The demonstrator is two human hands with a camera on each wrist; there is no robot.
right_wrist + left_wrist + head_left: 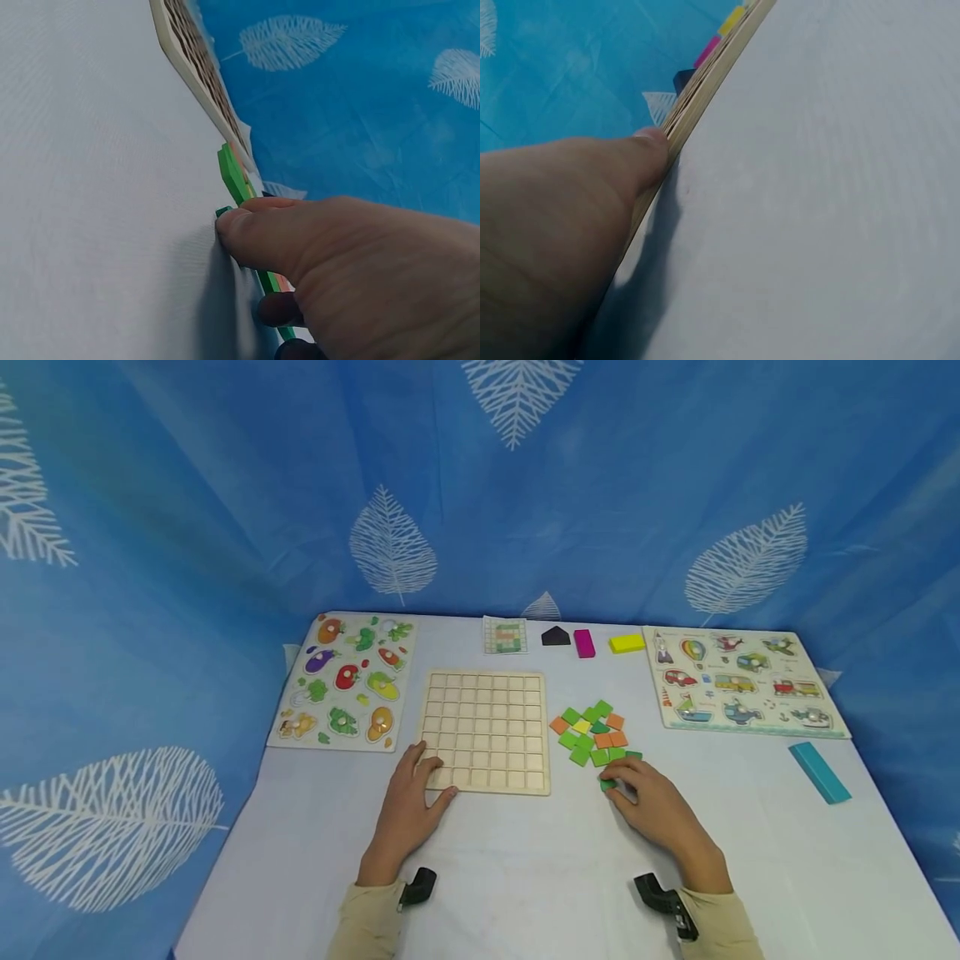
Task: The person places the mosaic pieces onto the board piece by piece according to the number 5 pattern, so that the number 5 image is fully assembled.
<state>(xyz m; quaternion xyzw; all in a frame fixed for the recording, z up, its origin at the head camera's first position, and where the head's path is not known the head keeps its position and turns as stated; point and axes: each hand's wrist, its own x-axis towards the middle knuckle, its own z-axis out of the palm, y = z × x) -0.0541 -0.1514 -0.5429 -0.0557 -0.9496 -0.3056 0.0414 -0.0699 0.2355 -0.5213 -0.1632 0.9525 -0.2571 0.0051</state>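
Two bare hands, left hand (411,802) and right hand (654,806). Beige long sleeves (360,922) end at the wrists. Small black camera unit (417,887) strapped under each wrist, right unit (663,900) with a bit of grey.

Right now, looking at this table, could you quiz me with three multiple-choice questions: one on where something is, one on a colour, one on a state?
1. Where does the left hand rest?
A. on the near left corner of the wooden grid board
B. on the vehicle puzzle
C. on the teal block

2. What colour is the tile under the right hand?
A. pink
B. green
C. yellow

3. In what state are the grid board's cells?
A. all filled
B. half filled
C. all empty

Answers: 1 A, the head view shows its fingers over that corner. 2 B, a green edge shows at the fingertips in the head and right wrist views. 3 C, every visible cell is bare wood, while the tiles lie heaped beside the board.
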